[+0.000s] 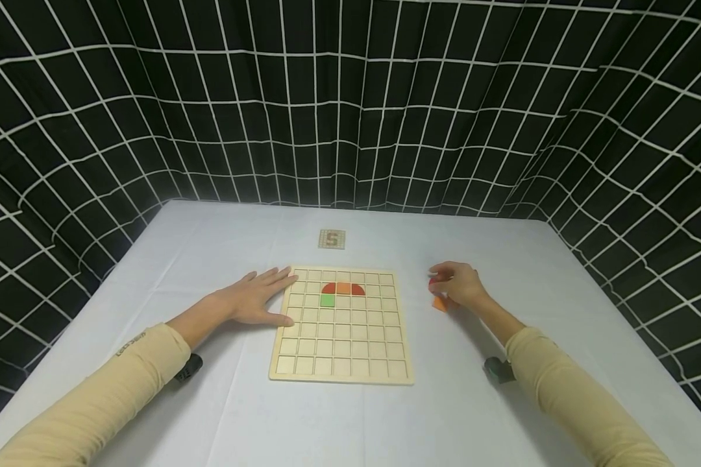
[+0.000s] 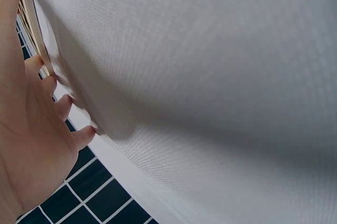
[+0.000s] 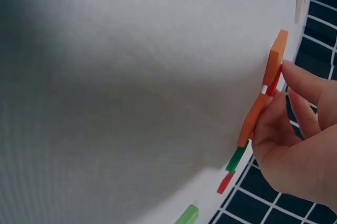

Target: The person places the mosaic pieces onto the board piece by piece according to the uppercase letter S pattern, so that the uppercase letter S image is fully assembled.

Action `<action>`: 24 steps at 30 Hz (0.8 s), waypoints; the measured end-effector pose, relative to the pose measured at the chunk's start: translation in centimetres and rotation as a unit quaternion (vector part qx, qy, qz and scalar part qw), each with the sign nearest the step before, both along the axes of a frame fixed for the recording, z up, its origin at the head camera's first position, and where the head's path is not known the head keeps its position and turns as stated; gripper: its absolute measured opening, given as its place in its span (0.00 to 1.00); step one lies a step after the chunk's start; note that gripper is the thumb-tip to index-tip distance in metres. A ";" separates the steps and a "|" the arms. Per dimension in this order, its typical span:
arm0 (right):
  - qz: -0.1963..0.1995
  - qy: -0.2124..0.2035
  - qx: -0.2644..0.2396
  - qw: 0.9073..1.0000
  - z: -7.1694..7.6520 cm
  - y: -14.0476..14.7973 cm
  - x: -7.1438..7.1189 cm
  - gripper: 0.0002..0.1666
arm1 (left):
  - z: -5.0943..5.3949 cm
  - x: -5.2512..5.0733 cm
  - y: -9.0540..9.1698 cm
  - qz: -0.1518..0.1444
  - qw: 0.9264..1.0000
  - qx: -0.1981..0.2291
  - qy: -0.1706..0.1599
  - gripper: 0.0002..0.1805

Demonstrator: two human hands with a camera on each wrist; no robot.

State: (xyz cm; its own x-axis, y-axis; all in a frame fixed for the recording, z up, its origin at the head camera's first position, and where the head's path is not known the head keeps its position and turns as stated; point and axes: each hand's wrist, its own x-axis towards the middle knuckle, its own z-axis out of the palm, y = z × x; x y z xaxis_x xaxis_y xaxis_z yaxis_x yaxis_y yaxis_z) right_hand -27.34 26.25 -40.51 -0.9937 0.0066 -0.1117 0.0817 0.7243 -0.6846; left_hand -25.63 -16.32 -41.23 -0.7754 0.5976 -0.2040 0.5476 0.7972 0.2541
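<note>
A square wooden grid board (image 1: 339, 350) lies on the table. On it, an orange tile (image 1: 343, 288) sits between two curved red tiles, with a light green tile (image 1: 327, 300) below the left one. My left hand (image 1: 257, 298) rests spread, fingertips and thumb on the board's left edge. Right of the board, my right hand (image 1: 458, 285) pinches a red tile (image 1: 433, 283) between thumb and fingers, low at the tabletop. Beside it lies an orange tile (image 1: 440, 303). From the right wrist, orange tiles, a dark green tile (image 3: 237, 158) and another red tile (image 3: 225, 182) show near the hand.
A small patterned card (image 1: 332, 239) lies beyond the board. A light green tile (image 3: 188, 215) is at the bottom of the right wrist view. White cloth (image 1: 239, 240) covers the table, and black curtains with white grid lines (image 1: 350, 117) surround it.
</note>
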 end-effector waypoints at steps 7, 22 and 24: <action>0.049 0.022 0.022 0.998 0.2 -0.1 0.1 0.21 | -0.1 -0.1 0.0 0.001 1.000 0.002 -0.001 0.56; 0.112 0.036 0.036 0.992 0.4 0.3 -0.2 0.23 | 0.0 0.0 0.1 0.003 1.000 -0.003 -0.002 0.55; 0.111 0.038 0.036 0.992 0.3 0.3 -0.2 0.22 | 0.0 0.1 0.1 0.002 1.000 -0.001 -0.001 0.55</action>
